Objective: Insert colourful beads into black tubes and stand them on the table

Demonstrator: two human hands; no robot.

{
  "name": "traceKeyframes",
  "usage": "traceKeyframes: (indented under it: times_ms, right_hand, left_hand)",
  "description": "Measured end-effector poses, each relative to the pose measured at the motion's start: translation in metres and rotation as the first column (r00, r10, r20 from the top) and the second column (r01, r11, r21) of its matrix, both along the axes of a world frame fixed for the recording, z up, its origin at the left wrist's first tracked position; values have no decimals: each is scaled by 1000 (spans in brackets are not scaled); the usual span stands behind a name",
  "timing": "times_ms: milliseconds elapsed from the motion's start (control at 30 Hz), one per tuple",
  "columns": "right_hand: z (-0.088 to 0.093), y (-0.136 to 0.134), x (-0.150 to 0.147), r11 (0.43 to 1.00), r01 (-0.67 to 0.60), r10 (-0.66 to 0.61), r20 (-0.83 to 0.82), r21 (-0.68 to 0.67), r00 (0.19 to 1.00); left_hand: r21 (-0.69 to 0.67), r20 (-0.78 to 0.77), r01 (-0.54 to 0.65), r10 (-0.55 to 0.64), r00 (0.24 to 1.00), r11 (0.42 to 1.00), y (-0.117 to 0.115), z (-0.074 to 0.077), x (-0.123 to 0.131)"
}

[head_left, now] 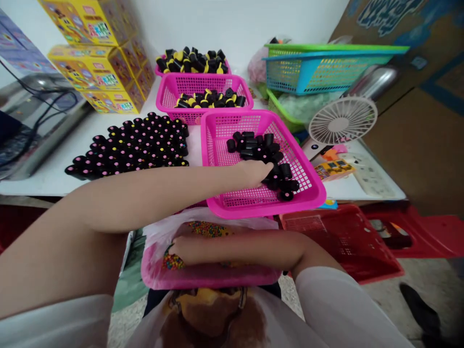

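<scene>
The left hand [256,173] reaches in among loose black cylinders [249,144] at the right of a pink basket [210,116] on the white surface [195,140], its fingertips hidden, so its grip cannot be told. Nearer and to the left, the right hand [180,249] dips into colourful beads [208,228] in a lined pink tub [213,280], its hold also unclear.
</scene>
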State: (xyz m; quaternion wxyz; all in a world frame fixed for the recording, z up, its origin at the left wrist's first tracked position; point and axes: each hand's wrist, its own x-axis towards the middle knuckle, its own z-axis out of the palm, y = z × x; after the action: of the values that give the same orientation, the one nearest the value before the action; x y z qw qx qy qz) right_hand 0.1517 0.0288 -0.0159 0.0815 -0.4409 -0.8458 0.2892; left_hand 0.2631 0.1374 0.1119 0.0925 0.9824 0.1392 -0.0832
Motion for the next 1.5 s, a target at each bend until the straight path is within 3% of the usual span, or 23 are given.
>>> traceKeyframes:
  times_ms: [100, 200, 300, 367, 467, 567, 633, 767, 900, 967, 1067, 1167, 1233, 1333, 1400, 1500]
  right_hand:
    - [-2, 3, 2, 982, -169, 170, 1, -85, 985]
    - [-10, 5, 4, 980, -162, 157, -59, -112, 986]
    - [-17, 3, 8, 983, -137, 123, -121, -120, 985]
    - [-18, 1, 15, 973, -155, 124, -181, -168, 976]
    - [-9, -3, 32, 965, -135, 62, -303, -226, 951]
    - [6, -7, 54, 960, -119, 24, -348, -253, 937]
    - [17, -11, 66, 961, -95, -6, -364, -259, 931]
    - [40, -21, 77, 989, -7, -55, -412, -148, 909]
    - [63, -29, 67, 999, -31, 18, -340, -35, 940]
    - [73, -31, 59, 994, -3, -30, -289, -113, 957]
    - [83, -33, 50, 949, 144, -215, -244, -280, 946]
    - [88, -34, 50, 929, 190, -274, -247, -317, 929]
    - [87, -34, 58, 954, 164, -232, -270, -252, 934]
    - [81, -33, 77, 993, 108, -119, -316, -50, 941]
    - [74, -33, 90, 995, 81, -58, -314, 62, 948]
    - [61, -35, 100, 991, 67, -39, -233, 113, 972]
  left_hand:
    - [-3, -13, 12, -12, 1000, 1000, -3, 11, -2]
    - [-11, 102, -48, 49, 994, 999, -2, 39, -28]
    - [-81, 316, -162, 179, 932, 983, -12, 67, -85]
    - [-168, 464, -198, 255, 848, 966, -26, 73, -135]
    - [-326, 582, -259, 409, 703, 909, -57, 52, -211]
    - [-481, 540, -339, 578, 612, 808, -92, 5, -267]
    - [-534, 474, -391, 649, 596, 750, -113, -30, -287]
    - [-544, 455, -435, 688, 566, 717, -139, -84, -291]
    - [-563, 490, -391, 675, 552, 728, -142, -103, -279]
    - [-590, 498, -362, 678, 540, 721, -140, -104, -275]
    - [-612, 503, -337, 680, 533, 716, -138, -104, -273]
    - [-608, 502, -334, 675, 541, 720, -137, -105, -272]
    - [-586, 514, -344, 665, 543, 734, -136, -104, -273]
    - [-511, 553, -396, 644, 529, 763, -131, -96, -275]
    - [-470, 566, -441, 644, 515, 765, -123, -84, -276]
    - [-429, 576, -499, 654, 490, 753, -101, -61, -270]
